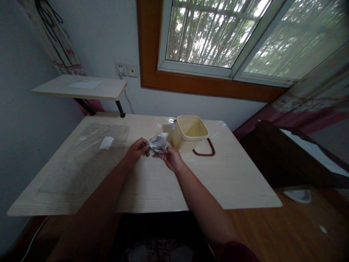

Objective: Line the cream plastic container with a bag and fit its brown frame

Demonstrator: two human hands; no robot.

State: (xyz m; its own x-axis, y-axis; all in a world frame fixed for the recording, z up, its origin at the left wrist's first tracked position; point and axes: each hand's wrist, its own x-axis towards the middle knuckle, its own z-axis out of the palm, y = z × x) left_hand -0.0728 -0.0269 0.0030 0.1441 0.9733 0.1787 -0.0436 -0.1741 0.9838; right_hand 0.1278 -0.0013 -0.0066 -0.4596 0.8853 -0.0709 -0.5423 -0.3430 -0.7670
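My left hand (137,151) and my right hand (171,157) meet over the middle of the pale wooden table (152,182). Both pinch a small crinkled clear plastic bag (158,142) with something dark and silvery inside; I cannot make out the contents. The left fingers hold its left end, and the right fingers hold it from below on the right. Just behind the bag stands an open cream plastic tub (190,132) with a dark red handle (205,150) lying on the table.
A clear plastic sheet (95,145) covers the table's left part, with a small white folded paper (106,143) on it. A raised shelf (81,87) stands at the back left under wall sockets (127,70). A dark bed frame (294,156) lies to the right, below the window.
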